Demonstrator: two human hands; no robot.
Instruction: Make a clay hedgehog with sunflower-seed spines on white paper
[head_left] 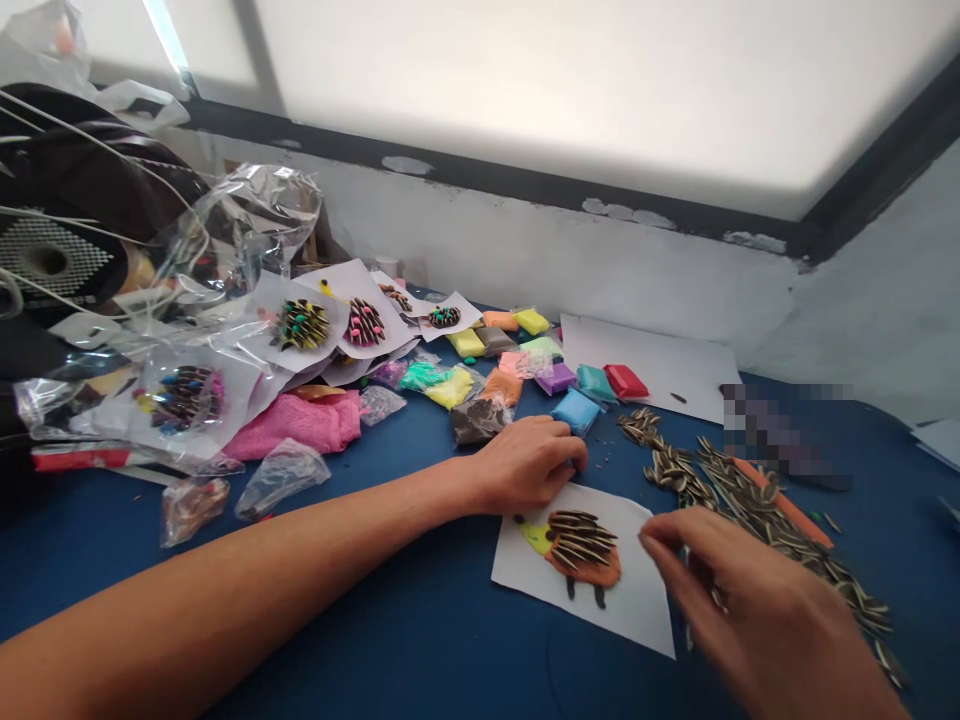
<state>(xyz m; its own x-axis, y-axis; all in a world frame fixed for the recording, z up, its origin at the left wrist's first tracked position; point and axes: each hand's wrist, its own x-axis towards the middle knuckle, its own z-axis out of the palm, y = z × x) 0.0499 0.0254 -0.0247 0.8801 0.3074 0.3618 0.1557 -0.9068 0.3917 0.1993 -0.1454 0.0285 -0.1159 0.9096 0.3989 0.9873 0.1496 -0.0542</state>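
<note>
We saw the left hand (525, 465) resting curled on the top edge of the white card (592, 575), holding nothing we could make out. The clay hedgehog (581, 550) lay on that card. The right hand (757, 610) hovered just beside it, fingers pinched narrow; contents unclear. Sunflower seeds (750, 500) crowded its right; clay packets (525, 365) lay beyond, finished cards (330, 320) farther left.
</note>
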